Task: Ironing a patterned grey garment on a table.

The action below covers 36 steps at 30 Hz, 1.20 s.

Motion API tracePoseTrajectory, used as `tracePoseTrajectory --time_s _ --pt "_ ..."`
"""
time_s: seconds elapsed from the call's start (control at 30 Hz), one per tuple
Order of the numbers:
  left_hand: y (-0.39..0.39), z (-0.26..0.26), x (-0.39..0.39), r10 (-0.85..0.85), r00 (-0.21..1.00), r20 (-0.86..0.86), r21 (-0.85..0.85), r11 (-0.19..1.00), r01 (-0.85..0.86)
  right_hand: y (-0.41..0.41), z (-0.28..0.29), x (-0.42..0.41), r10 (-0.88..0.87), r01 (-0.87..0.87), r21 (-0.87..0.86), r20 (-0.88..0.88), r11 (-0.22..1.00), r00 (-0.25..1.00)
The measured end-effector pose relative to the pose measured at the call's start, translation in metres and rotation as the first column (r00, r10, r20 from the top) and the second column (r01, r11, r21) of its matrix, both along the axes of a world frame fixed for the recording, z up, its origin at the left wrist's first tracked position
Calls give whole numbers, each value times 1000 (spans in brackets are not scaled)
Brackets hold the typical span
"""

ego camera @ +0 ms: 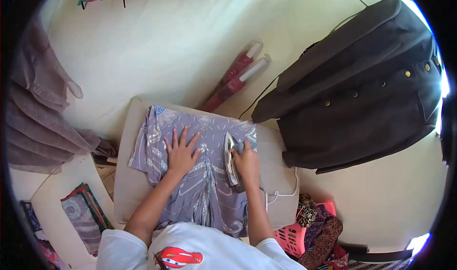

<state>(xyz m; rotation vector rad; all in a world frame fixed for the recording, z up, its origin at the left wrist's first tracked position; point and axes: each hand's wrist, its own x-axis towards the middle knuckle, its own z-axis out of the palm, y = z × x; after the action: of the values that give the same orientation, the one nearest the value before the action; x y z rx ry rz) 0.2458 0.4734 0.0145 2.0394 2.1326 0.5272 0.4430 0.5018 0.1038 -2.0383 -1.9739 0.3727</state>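
Observation:
A grey-purple patterned cloth point(200, 170) lies over a padded ironing surface point(134, 184), its lower part gathered in folds near my body. My left hand point(181, 155) rests flat on the cloth with spread fingers, left of the middle. With my right hand point(246, 163) I grip the handle of an electric iron point(231, 163), whose soleplate edge is against the right part of the cloth. The iron points away from me. Its pale cord point(285, 195) runs over the padded surface at the right.
A dark buttoned jacket point(342, 91) hangs at the right, low over the surface. A pink basket point(291, 239) heaped with clothes stands at the lower right. Folded cloths point(84, 216) lie on a white surface at the left, below a hanging brown garment point(39, 120). Wrapped rolls point(232, 81) lean behind.

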Motion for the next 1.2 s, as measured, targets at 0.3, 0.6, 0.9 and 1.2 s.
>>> tracePoseTrajectory --time_s 0.3,0.6,0.9,1.2 --pt "9 0 5 26 997 -68 41 999 -23 78 -10 -42 39 -43 91 46 995 998" --pt "1 -14 -44 62 994 -91 48 997 -58 15 -15 -52 83 -84 -21 -57 996 995" --pt "-7 -2 -50 119 988 -94 39 992 -116 60 -14 -68 113 -112 158 6 981 994" --pt "16 1 -84 47 997 66 -108 993 -40 88 -21 -40 188 -311 -284 -387 907 903"
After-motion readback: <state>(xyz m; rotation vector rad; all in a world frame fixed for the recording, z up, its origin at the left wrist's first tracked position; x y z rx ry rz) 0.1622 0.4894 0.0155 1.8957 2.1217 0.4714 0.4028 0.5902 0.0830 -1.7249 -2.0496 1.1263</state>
